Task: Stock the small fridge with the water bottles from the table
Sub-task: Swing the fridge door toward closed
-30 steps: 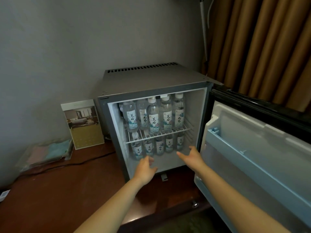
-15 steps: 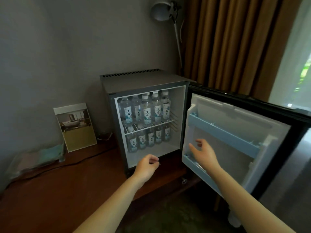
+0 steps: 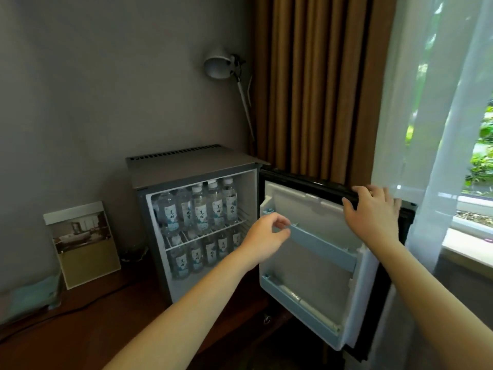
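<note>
Since both levels of the fridge (image 3: 192,166) look full of bottles (image 3: 200,209) and the visible table (image 3: 80,329) carries none, the stocking seems all but done; by my judgement only shutting the door (image 3: 301,206) is left. Every bottle stands upright, long axis vertical, cap up, label facing the opening, in rows above and below the wire shelf (image 3: 213,232). The right hand (image 3: 373,209) grips the door's top edge, fingers over it, thumb in front. The left hand (image 3: 264,239) hovers loosely curled before the door rail (image 3: 320,244), holding nothing.
</note>
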`<state>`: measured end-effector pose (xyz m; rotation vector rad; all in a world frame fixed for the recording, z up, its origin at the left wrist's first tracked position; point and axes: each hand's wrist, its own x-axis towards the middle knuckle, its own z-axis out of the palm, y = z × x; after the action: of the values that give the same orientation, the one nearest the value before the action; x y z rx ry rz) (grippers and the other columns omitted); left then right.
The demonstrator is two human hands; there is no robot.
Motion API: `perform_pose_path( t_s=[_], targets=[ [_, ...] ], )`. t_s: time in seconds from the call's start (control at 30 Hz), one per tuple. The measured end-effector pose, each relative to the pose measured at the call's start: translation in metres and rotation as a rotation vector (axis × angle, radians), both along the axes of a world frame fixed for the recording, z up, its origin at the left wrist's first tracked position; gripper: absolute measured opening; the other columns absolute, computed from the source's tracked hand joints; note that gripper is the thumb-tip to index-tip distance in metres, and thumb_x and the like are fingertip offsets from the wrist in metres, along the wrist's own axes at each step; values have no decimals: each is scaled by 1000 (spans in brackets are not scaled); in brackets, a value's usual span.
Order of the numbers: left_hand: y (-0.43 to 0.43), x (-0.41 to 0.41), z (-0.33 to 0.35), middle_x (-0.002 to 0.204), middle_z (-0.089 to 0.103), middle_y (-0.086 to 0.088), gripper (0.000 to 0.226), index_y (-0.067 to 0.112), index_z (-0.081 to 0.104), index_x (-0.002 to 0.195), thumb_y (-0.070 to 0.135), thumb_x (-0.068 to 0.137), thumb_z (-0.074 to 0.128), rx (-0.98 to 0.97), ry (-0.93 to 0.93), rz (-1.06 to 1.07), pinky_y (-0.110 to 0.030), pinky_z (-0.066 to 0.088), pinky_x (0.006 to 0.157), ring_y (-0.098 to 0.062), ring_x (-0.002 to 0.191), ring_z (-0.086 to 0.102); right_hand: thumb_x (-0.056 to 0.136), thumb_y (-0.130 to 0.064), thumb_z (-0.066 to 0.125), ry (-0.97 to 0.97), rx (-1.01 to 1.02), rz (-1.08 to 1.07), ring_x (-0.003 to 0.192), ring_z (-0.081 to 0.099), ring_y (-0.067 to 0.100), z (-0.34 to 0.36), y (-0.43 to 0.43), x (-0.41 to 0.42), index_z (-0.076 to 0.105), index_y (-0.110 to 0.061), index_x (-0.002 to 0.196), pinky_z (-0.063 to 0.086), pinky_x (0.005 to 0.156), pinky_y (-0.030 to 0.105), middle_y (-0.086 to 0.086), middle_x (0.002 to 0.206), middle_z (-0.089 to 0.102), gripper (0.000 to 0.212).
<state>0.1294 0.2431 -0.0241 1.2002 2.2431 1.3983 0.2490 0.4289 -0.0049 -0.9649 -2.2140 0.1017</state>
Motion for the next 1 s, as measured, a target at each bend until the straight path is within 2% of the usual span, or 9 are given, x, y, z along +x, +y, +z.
perform_pose_path(
  t_s=[0.1,0.2,0.3,0.43,0.53,0.67,0.73,0.87,1.0],
  targets=[
    [23,10,10,108,50,9,11,29,54,102,26,92,53,3,13,-43,-18,42,70,-4,89,51,92,-44,44,-107,-21,-112,127,38,38,4,20,18,53,-10,126,18,110,55,18,128,53,49],
    [41,18,5,116,44,7,18,28,51,110,26,92,53,-2,0,-38,-15,39,70,-5,90,50,92,-51,36,-234,46,-148,115,51,33,3,23,27,58,-10,118,33,102,49,12,115,63,53],
    [52,23,-4,121,40,5,28,25,47,120,28,92,53,33,-6,-2,-20,39,82,-8,101,48,91,-53,36,-233,122,-64,99,61,30,4,15,31,65,-9,105,43,91,42,9,97,70,54],
    [60,28,-14,116,39,8,21,28,46,114,29,93,51,171,-3,69,-22,37,91,-8,110,45,90,-55,36,-214,158,19,89,66,26,10,3,37,69,-13,104,36,100,41,7,83,73,55],
    [60,26,-18,111,43,12,13,33,47,105,27,94,50,287,-10,136,-13,37,84,-5,106,47,89,-59,32,-245,184,152,90,67,23,14,-9,42,66,-19,114,32,104,39,5,84,74,58],
    [49,23,-20,105,47,18,16,40,51,95,24,94,50,396,-20,204,2,40,73,10,95,50,87,-65,27,-270,210,413,91,67,15,19,-37,42,59,-23,124,39,100,32,0,96,74,64],
    [39,21,-24,107,51,12,20,41,52,94,21,94,50,439,-28,235,-5,44,80,9,96,52,84,-69,26,-228,207,524,99,66,14,19,-54,39,57,-24,126,46,93,30,-1,104,72,70],
    [6,16,-31,117,56,-7,13,32,57,100,23,94,50,491,-91,320,-43,47,97,-19,109,57,78,-75,16,-159,250,679,97,67,15,17,-90,21,64,-25,115,52,79,28,0,99,73,78],
    [-44,11,-35,107,62,-2,17,33,61,92,29,95,46,621,-120,517,-41,48,92,-20,107,59,81,-72,14,-148,191,886,110,62,17,11,-119,-7,61,-20,118,51,83,32,-2,104,72,79]
  ],
)
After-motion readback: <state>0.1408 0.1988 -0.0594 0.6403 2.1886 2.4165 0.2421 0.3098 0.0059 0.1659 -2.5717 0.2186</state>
